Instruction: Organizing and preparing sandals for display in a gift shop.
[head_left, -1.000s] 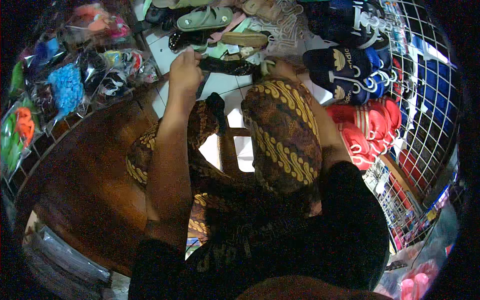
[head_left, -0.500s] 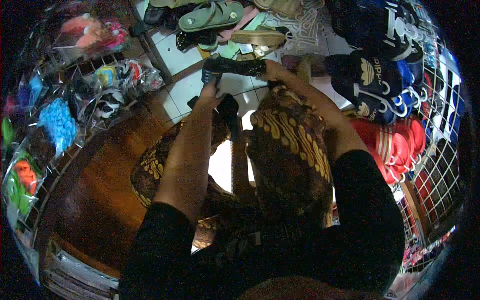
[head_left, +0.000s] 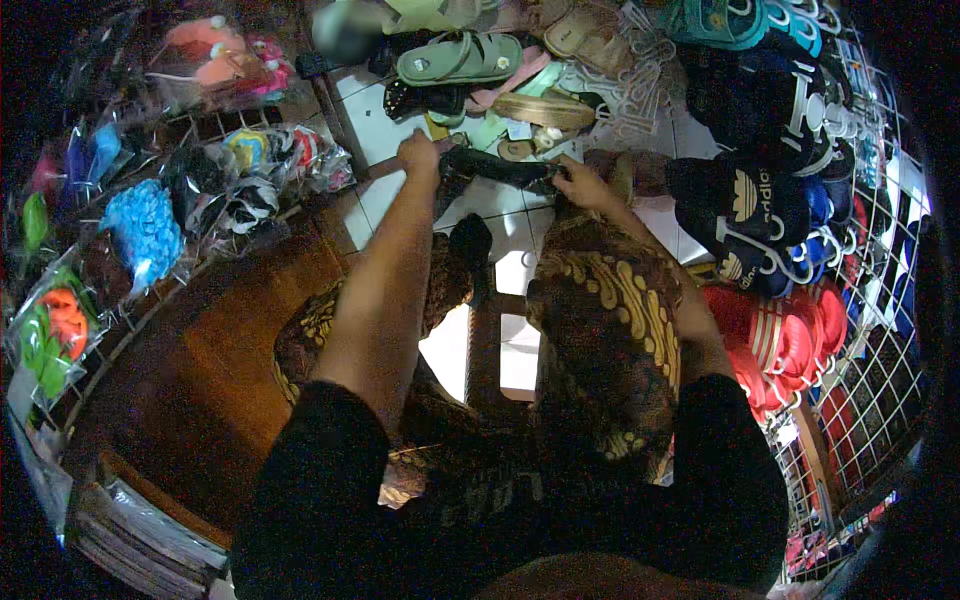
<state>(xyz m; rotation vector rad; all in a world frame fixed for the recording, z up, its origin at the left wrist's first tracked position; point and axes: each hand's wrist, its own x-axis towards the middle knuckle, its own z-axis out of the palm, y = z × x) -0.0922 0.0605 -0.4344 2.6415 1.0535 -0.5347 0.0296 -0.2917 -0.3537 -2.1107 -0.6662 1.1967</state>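
Note:
Stretched between my two hands, above the tiled floor, is a glossy black sandal [head_left: 498, 168], seen edge-on. My left hand [head_left: 420, 152] is closed at its left end, beside a brownish strip. The right hand [head_left: 584, 187] pinches the other end. Just beyond lie a green strapped sandal [head_left: 460, 58], a tan-soled sandal [head_left: 545, 111] and a dark studded one [head_left: 418, 101]. My knees, in brown patterned cloth [head_left: 610, 300], are below the hands. Exactly how the left fingers grip is too small to see.
Bagged colourful goods, including a blue bundle [head_left: 145, 228], line the left rack. At right, red sandals [head_left: 790, 335] and black ones [head_left: 715, 195] on white hooks stand near a white wire grid [head_left: 880, 350]. White hooks [head_left: 632, 95] lie heaped at the back.
The view has shifted, so the scene sits lower and further right. My left hand has moved away from the right one, and the black sandal now spans the gap between them.

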